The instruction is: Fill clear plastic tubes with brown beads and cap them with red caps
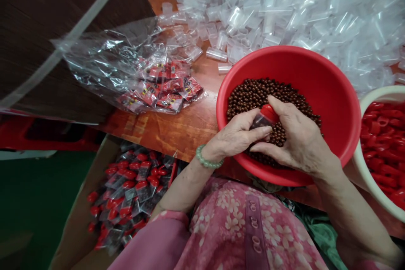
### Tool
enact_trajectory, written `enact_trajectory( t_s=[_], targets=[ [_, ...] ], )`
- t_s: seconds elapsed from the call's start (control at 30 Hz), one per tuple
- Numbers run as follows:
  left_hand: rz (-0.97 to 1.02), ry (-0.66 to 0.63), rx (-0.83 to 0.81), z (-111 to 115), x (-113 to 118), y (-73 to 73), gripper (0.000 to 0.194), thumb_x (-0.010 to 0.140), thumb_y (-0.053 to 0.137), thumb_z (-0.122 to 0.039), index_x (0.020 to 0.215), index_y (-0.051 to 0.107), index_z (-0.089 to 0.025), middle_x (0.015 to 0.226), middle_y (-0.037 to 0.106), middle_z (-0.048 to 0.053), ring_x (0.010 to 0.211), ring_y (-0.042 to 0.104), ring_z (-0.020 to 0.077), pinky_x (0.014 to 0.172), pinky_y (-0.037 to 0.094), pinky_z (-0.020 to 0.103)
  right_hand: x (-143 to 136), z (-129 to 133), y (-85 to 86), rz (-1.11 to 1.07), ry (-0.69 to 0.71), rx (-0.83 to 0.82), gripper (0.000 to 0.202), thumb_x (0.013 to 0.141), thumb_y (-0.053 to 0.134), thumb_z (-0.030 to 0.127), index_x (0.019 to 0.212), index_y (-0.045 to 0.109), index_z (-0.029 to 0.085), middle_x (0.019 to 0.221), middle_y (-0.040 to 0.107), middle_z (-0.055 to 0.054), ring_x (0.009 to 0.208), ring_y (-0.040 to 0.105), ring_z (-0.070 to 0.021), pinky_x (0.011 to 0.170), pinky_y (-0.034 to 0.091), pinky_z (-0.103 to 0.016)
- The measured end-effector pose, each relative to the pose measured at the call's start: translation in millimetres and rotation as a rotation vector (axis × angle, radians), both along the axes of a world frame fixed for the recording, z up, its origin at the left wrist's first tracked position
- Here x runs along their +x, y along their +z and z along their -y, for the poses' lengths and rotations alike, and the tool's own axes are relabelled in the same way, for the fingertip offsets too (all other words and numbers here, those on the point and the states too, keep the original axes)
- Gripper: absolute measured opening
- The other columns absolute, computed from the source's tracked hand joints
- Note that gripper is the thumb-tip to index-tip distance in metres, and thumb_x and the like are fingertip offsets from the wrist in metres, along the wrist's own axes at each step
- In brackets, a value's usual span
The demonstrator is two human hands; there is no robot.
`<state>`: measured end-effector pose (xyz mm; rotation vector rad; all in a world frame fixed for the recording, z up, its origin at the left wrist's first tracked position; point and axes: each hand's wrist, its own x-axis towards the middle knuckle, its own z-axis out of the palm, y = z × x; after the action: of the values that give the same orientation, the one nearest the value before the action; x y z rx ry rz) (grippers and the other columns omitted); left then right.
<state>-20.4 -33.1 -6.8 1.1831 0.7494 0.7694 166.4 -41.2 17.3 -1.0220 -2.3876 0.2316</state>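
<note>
My left hand (238, 135), with a green bead bracelet (209, 158) at its wrist, is closed around a small clear bottle (261, 121). A red cap (268, 112) sits on the bottle's upper end. Against the cap rests the forefinger side of my right hand (299, 139), its thumb standing apart lower down. Both hands are over a red basin (335, 93) partly filled with shiny brown balls (253, 93). What the bottle contains is hard to make out, though it looks dark inside.
Clear plastic tubes (268, 17) are heaped behind the basin. At right stands a cream tub (360, 152) of red caps (384, 147). Left of the basin, a clear bag (104, 59) holds red packets (164, 86). Below, a carton (76, 215) contains capped bottles (133, 190).
</note>
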Motion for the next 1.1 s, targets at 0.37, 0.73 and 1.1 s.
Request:
enact_trajectory(
  t_s=[0.37, 0.73, 1.1],
  targets=[
    [0.217, 0.041, -0.206, 0, 10, 3.3, 0.042, 0.076, 0.086, -0.048, 0.088, 0.060, -0.016, 0.082, 0.061, -0.001, 0.081, 0.055, 0.0130, 0.080, 0.048, 0.027, -13, -2, -9.0, 0.220, -0.110, 0.287, 0.080, 0.093, 0.052, 0.041, 0.156, 0.023, 0.001, 0.116, 0.065, -0.022, 0.102, 0.061, -0.0352, 0.084, 0.049, -0.049],
    [0.207, -0.074, -0.212, -3, 9, 2.1, 0.042, 0.078, 0.083, -0.049, 0.083, 0.060, -0.014, 0.079, 0.061, 0.001, 0.077, 0.055, 0.0117, 0.075, 0.047, 0.027, -10, -2, -10.9, 0.246, -0.107, 0.438, 0.066, 0.094, 0.048, 0.047, 0.139, 0.044, -0.002, 0.096, 0.068, -0.017, 0.085, 0.060, -0.0273, 0.074, 0.049, -0.040],
    [0.257, -0.030, -0.241, -3, 10, 1.2, 0.042, 0.071, 0.090, -0.043, 0.083, 0.063, -0.013, 0.078, 0.062, -0.001, 0.074, 0.055, 0.0094, 0.072, 0.047, 0.023, -10, -3, -13.3, 0.239, -0.091, 0.382, 0.059, 0.096, 0.048, 0.047, 0.137, 0.047, 0.005, 0.096, 0.069, -0.015, 0.081, 0.062, -0.0257, 0.074, 0.051, -0.040]
  ],
)
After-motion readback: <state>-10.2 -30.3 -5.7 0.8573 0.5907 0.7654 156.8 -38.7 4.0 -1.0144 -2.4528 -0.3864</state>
